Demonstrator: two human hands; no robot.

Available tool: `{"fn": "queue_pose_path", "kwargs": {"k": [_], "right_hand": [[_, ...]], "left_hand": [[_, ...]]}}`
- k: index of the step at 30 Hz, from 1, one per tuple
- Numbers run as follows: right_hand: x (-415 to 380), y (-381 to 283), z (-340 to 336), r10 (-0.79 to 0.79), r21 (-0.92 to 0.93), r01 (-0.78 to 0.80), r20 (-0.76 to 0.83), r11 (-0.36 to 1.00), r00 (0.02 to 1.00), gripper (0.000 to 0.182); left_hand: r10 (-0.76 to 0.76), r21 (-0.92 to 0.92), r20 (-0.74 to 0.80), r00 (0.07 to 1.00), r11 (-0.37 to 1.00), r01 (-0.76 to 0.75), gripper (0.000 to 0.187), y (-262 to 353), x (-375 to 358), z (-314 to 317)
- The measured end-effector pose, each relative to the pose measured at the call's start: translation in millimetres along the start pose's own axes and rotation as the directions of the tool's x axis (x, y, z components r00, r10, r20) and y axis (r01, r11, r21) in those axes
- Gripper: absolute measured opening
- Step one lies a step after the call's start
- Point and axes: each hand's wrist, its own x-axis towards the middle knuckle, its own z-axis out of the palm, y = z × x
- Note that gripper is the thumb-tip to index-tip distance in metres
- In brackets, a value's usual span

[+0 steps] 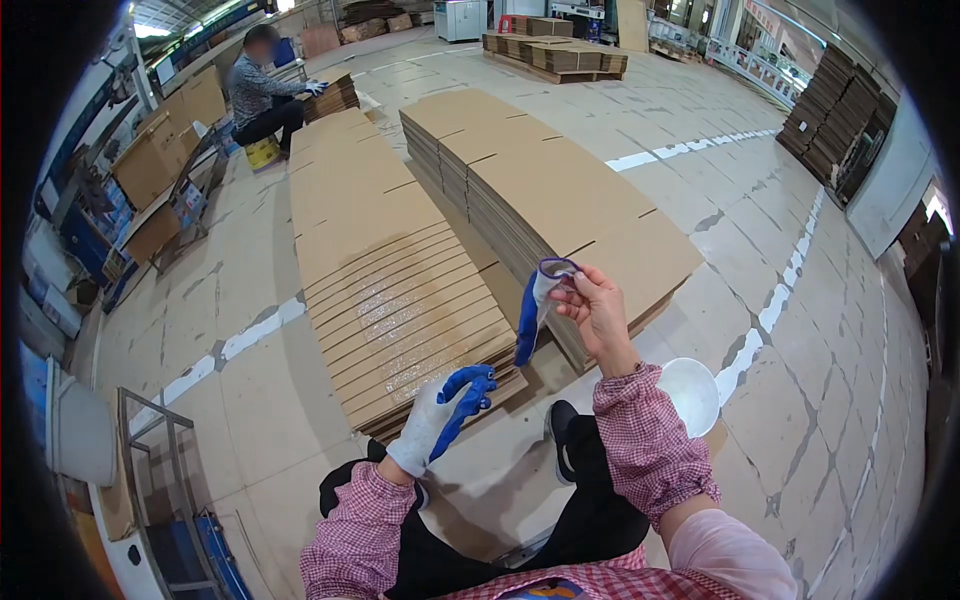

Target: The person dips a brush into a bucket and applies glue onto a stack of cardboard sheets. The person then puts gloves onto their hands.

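Observation:
My right hand (595, 310) is bare and pinches the cuff of a blue and white glove (535, 310), which hangs down limp. My left hand (445, 415) wears a matching white glove with blue palm and fingers. Its fingers are curled but apart, with nothing between them, close to the near edge of the left cardboard stack. That stack (350, 190) is fanned out at its near end in overlapping strips, with a wet, shiny patch (390, 315) on them. Beside it, to the right, lies a second tall stack of flat cardboard (530, 150).
A white round bowl (688, 397) is on the floor by my right forearm. A co-worker (265, 90) sits on a yellow bucket (262, 154) at the far left. A metal frame (165, 480) stands at the lower left. More cardboard (560, 58) lies on a pallet at the back.

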Motion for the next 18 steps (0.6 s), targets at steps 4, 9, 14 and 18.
{"fn": "queue_pose_path", "kwargs": {"k": [4, 9, 14, 18], "right_hand": [[-0.4, 0.9, 0.3, -0.007, -0.006, 0.007, 0.009, 1.0, 1.0, 0.016], [-4.1, 0.0, 7.0, -0.028, -0.026, 0.027, -0.032, 0.999, 0.999, 0.014], [-2.3, 1.1, 4.8, -0.015, -0.021, 0.015, -0.025, 1.0, 1.0, 0.014], [-1.1, 2.2, 2.2, -0.028, 0.019, 0.028, 0.012, 0.999, 1.0, 0.015]], "left_hand": [[0.026, -0.003, 0.006, 1.0, 1.0, -0.026, 0.041, -4.6, 1.2, -1.1], [0.03, -0.036, 0.004, 1.0, 0.999, -0.03, 0.041, -4.4, 1.3, -0.2], [0.001, -0.033, 0.003, 1.0, 0.999, 0.0, 0.039, -0.6, 0.1, 0.7], [-0.026, -0.048, -0.002, 1.0, 0.999, 0.026, 0.039, -0.2, 0.2, 1.3]]}}
